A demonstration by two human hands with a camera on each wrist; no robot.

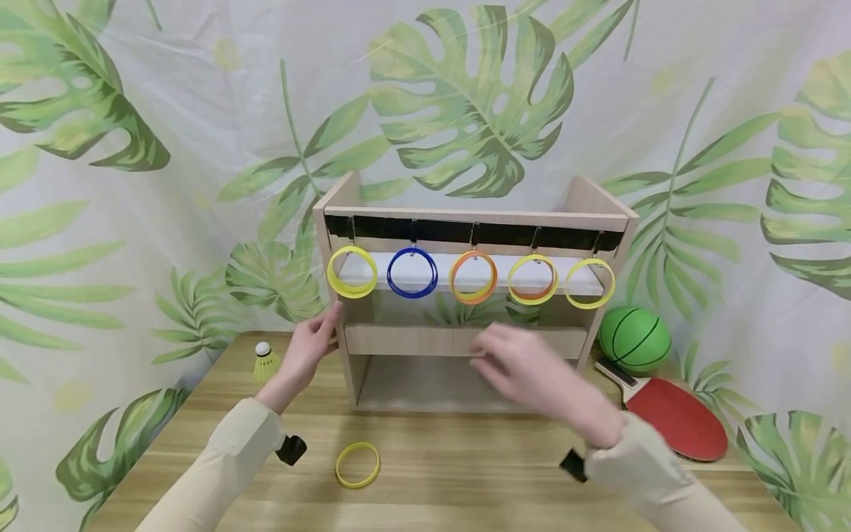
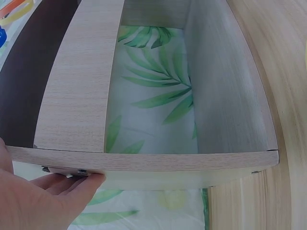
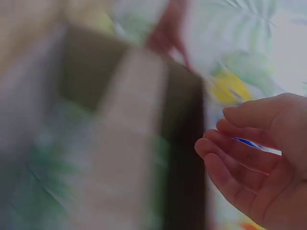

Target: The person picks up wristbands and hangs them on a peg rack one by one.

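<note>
My left hand (image 1: 309, 350) holds the left side panel of a small wooden shelf (image 1: 405, 340), the thumb at its front edge and the fingers along its outer face (image 2: 158, 179). In front of the shelf my right hand (image 1: 515, 362) is blurred, its fingers loosely bent and holding nothing in the right wrist view. Rings hang from a row of hooks on a black strip (image 1: 442, 230): yellow (image 1: 352, 291), blue (image 1: 412, 295), orange with yellow (image 1: 473, 300), yellow with orange (image 1: 534, 301), and yellow at far right (image 1: 590, 305).
One yellow ring (image 1: 359, 485) lies on the wooden table (image 1: 465, 473) near the front. A yellow shuttlecock (image 1: 266, 363) stands left of the shelf. To the right are a green ball (image 1: 635, 338) and a red paddle (image 1: 681, 421). Leaf-patterned cloth (image 1: 199, 81) hangs behind.
</note>
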